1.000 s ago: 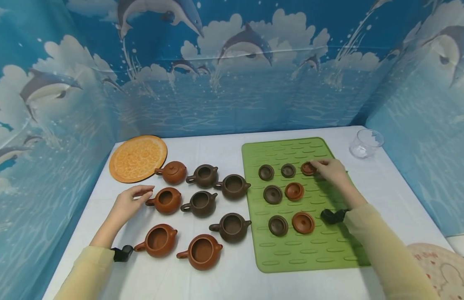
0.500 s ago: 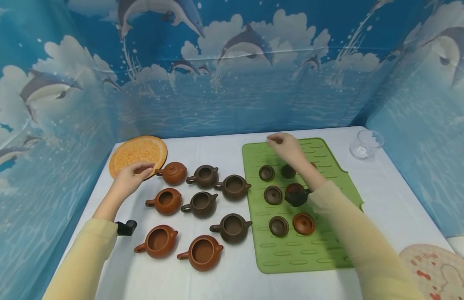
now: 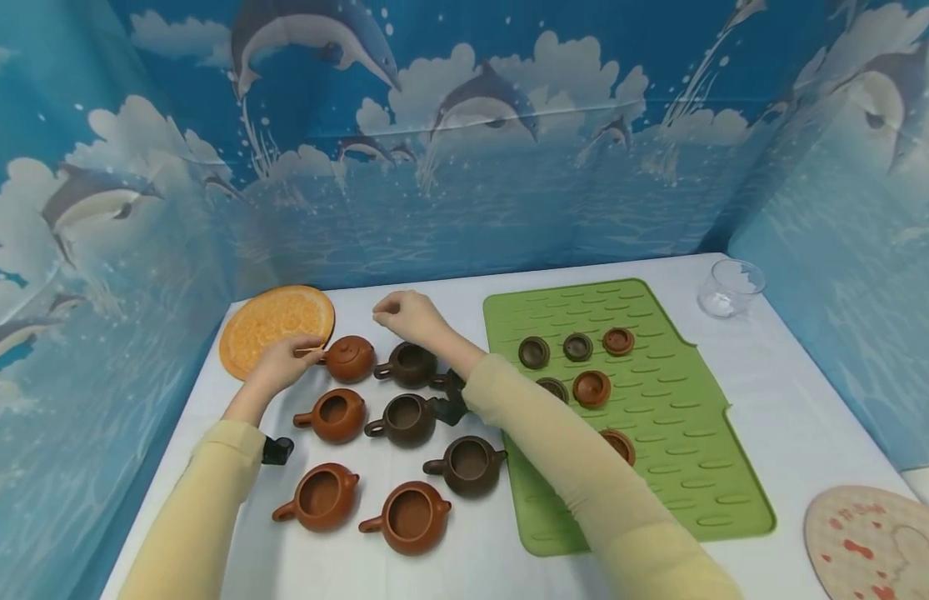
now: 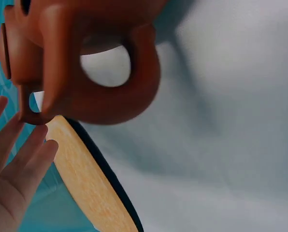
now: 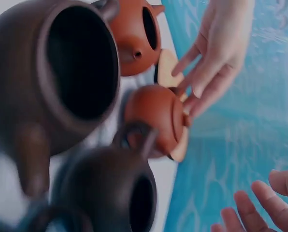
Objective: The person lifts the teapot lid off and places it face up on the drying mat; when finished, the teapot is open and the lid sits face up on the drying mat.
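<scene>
A small reddish-brown teapot (image 3: pixel 350 360) with its lid on stands at the back left. My left hand (image 3: pixel 286 365) is at this teapot's handle (image 4: pixel 34 116), fingers extended; whether they touch it I cannot tell. In the left wrist view, a lidless reddish-brown teapot (image 4: pixel 103 104) looms closer. My right hand (image 3: pixel 412 317) hovers behind a dark brown lidless teapot (image 3: pixel 410 367), to the right of the lidded one. Its fingers (image 5: pixel 252 205) are spread and loosely bent, holding nothing. My right forearm and wrist camera partly cover another dark teapot.
Several lidless teapots, such as a red one (image 3: pixel 410 517) and a dark one (image 3: pixel 470 467), stand in front. On the green mat (image 3: pixel 689 467) lie several lids (image 3: pixel 591 388), some behind my right sleeve. An orange round mat (image 3: pixel 277 321) and a glass cup (image 3: pixel 726 292) flank the back.
My right hand has left a small red lid on the green mat and swung left over the teapots. My left hand has moved back from a lidless red teapot to the lidded teapot's handle.
</scene>
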Tool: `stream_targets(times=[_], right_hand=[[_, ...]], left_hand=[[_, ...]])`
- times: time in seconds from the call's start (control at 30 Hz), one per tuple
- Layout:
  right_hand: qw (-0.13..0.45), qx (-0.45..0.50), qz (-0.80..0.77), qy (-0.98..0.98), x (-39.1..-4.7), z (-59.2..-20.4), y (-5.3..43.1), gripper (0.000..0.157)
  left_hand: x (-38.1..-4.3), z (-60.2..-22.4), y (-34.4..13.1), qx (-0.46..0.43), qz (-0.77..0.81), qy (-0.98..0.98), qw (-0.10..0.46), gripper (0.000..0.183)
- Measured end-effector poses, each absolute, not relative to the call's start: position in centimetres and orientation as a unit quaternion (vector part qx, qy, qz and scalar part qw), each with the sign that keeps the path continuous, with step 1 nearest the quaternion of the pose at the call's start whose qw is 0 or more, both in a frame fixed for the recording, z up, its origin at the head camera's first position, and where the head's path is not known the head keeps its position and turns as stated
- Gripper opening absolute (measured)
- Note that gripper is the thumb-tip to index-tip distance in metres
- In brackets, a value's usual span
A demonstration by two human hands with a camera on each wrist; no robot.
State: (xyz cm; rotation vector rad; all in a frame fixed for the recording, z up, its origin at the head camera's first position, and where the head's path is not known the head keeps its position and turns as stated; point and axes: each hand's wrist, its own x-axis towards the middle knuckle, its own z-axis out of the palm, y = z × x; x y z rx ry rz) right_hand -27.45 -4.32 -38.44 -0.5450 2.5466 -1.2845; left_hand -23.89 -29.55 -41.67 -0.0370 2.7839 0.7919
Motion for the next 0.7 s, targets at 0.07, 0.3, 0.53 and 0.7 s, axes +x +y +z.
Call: stream_targets(times=[0.07,0.3,0.53,0.7], right_hand=[[0.126,-0.184,-0.433,0.873,-27.4,-38.8,-5.8,0.027],[0.152,-0.183,-0.397,0.886,-26.8,-39.5,-9.6,0.027],[0.160,-0.188,-0.324,0.913,-26.5,-41.1,-11.8,0.026],[0.148,-0.191,-0.283,0.928,-26.9,-41.6,-12.8,0.025]], left_hand=[[-23.9,-42.0,-29.5,-0.009,0.267,0.956,0.124,0.042],[-23.7,-43.1,-29.1,-0.006,0.270,0.956,0.111,0.037],[-23.8,-43.7,-28.8,-0.032,0.268,0.959,0.090,0.031],[-24.1,-43.7,-28.9,-0.048,0.270,0.959,0.072,0.029]])
